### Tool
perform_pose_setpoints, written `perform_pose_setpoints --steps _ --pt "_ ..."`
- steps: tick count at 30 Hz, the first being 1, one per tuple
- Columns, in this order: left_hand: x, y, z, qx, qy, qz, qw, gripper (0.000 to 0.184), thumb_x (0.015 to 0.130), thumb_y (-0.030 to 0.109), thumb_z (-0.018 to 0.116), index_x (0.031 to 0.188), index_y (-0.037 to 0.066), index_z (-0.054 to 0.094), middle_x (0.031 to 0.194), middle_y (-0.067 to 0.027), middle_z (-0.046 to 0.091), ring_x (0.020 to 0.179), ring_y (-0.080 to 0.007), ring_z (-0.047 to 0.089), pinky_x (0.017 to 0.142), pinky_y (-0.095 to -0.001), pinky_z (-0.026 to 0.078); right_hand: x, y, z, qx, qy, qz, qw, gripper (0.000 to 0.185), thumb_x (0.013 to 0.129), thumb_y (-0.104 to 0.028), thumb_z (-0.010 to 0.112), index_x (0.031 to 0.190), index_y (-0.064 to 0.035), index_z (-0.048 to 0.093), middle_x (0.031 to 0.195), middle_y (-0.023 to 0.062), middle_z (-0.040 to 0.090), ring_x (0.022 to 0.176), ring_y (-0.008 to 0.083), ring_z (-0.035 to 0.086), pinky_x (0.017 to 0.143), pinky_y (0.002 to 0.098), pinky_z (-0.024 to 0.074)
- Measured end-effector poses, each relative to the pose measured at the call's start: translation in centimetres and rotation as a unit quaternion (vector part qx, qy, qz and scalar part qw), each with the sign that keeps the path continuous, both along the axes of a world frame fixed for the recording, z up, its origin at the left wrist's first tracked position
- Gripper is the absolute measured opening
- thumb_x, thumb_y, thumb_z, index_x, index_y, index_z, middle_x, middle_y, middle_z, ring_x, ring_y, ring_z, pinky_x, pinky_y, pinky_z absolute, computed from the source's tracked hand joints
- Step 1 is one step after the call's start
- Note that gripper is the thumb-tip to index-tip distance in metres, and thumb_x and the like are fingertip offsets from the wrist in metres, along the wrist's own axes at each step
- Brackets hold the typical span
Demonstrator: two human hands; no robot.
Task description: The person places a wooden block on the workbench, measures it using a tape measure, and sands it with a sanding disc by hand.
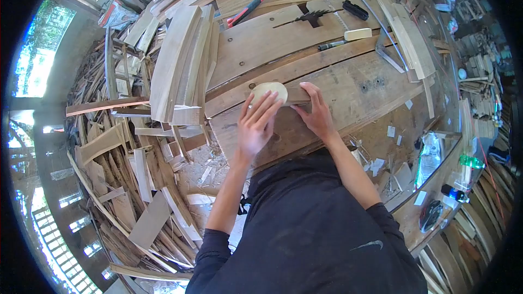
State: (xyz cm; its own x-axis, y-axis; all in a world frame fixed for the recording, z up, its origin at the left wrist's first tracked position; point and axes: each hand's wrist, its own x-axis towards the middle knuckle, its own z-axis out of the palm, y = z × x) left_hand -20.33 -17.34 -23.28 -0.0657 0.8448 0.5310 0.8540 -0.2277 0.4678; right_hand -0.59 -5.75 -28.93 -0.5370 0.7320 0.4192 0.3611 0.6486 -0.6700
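Observation:
My left hand (257, 125) lies over a pale, rounded oval piece (277, 89), its fingers bent across the near side; the thumb is mostly hidden. My right hand (317, 113) grips the right end of a small brown wooden block (296, 96), thumb on the near side and fingers on the far side. The oval piece sits against the block's left end, and I cannot tell whether it is part of it. Both hands are just above the planks of the workbench (343, 95), close to its near edge.
A red-handled claw hammer (258, 2), a black tool (355, 10), a marker (332, 45), a pale block (358, 34) and a metal square (388, 53) lie on the far side. Stacked boards (182, 65) stand at left; scrap wood (122, 185) covers the floor.

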Motion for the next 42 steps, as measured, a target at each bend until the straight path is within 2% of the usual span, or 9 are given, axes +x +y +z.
perform_pose_setpoints --steps 8,11,14,18,26,30,31,34,42 --pt "2.3 0.7 -1.3 -0.055 0.005 0.005 0.998 0.052 0.091 0.009 0.076 0.142 0.018 0.068 0.15 -0.0047 0.064 0.142 -0.0222 0.057 0.124 -0.048 0.037 0.4 0.3 0.3 -0.031 0.034 -0.021 0.999 0.086 0.083 -0.02 0.087 0.155 -0.0093 0.041 0.151 0.0164 0.055 0.14 0.0392 0.054 0.113 0.0481 0.0453" --pt "4.0 2.0 -1.2 -0.117 0.05 -0.028 0.991 0.072 0.097 0.031 0.072 0.163 0.021 0.044 0.167 -0.0061 0.044 0.154 -0.0211 0.041 0.129 -0.0474 0.027 0.6 0.0 -0.7 -0.04 -0.015 -0.042 0.998 0.079 0.085 -0.022 0.086 0.151 -0.0082 0.046 0.147 0.0154 0.059 0.138 0.0375 0.055 0.113 0.0476 0.0434" --pt "6.0 2.6 -0.1 -0.149 0.087 -0.019 0.985 0.079 0.1 0.043 0.063 0.168 0.017 0.032 0.171 -0.0052 0.038 0.158 -0.0209 0.034 0.131 -0.0487 0.019 0.8 0.5 -2.4 -0.013 -0.04 -0.069 0.997 0.071 0.085 -0.022 0.085 0.145 -0.0084 0.05 0.141 0.0136 0.063 0.132 0.0352 0.058 0.112 0.0471 0.0425" --pt "3.2 1.3 0.1 -0.181 0.075 -0.008 0.981 0.074 0.103 0.043 0.062 0.167 0.016 0.035 0.171 -0.006 0.038 0.159 -0.0232 0.033 0.131 -0.0482 0.02 0.7 1.1 -1.5 0.024 -0.04 -0.065 0.997 0.065 0.084 -0.028 0.087 0.138 -0.0096 0.055 0.128 0.0108 0.065 0.125 0.032 0.059 0.107 0.0454 0.0432" --pt "0.4 -0.4 0.0 -0.188 0.076 0.088 0.975 0.075 0.103 0.037 0.064 0.167 0.011 0.033 0.173 -0.0103 0.034 0.161 -0.0274 0.029 0.131 -0.0501 0.018 0.6 0.7 -1.9 0.021 -0.02 -0.07 0.997 0.065 0.085 -0.03 0.086 0.139 -0.0096 0.055 0.128 0.0104 0.064 0.123 0.0322 0.059 0.106 0.0453 0.0436" --pt "5.8 2.3 0.5 -0.175 0.073 -0.042 0.981 0.078 0.101 0.042 0.063 0.165 0.008 0.035 0.171 -0.0108 0.037 0.16 -0.0273 0.031 0.132 -0.0504 0.017 0.8 0.9 -2.5 0.038 -0.022 -0.07 0.997 0.059 0.085 -0.019 0.081 0.137 -0.0077 0.057 0.127 0.0107 0.064 0.12 0.0353 0.059 0.105 0.0479 0.0436" --pt "6.9 2.9 0.1 -0.168 0.064 -0.059 0.982 0.079 0.101 0.043 0.063 0.165 0.008 0.034 0.171 -0.0108 0.036 0.16 -0.027 0.03 0.132 -0.0504 0.017 1.6 1.5 -4.5 0.099 -0.107 -0.054 0.988 0.053 0.083 -0.017 0.077 0.132 -0.0051 0.061 0.127 0.0134 0.064 0.117 0.0379 0.058 0.102 0.0506 0.0437" --pt "7.7 4.6 -0.3 -0.14 0.053 -0.083 0.985 0.08 0.1 0.044 0.062 0.166 0.009 0.034 0.171 -0.0103 0.037 0.159 -0.0265 0.031 0.132 -0.0501 0.018 2.4 3.1 -5.6 0.152 -0.078 -0.033 0.985 0.054 0.082 -0.02 0.077 0.13 -0.0024 0.061 0.125 0.0178 0.064 0.113 0.0397 0.058 0.098 0.0524 0.0445" --pt "-0.6 2.8 0.0 -0.17 0.088 0.059 0.98 0.071 0.105 0.041 0.061 0.166 0.015 0.037 0.17 -0.0066 0.04 0.158 -0.0243 0.035 0.13 -0.0476 0.023 1.2 3.6 -1.0 0.008 -0.042 -0.079 0.996 0.061 0.083 -0.027 0.09 0.131 -0.0071 0.059 0.115 0.0139 0.069 0.113 0.0365 0.065 0.099 0.0452 0.0505"
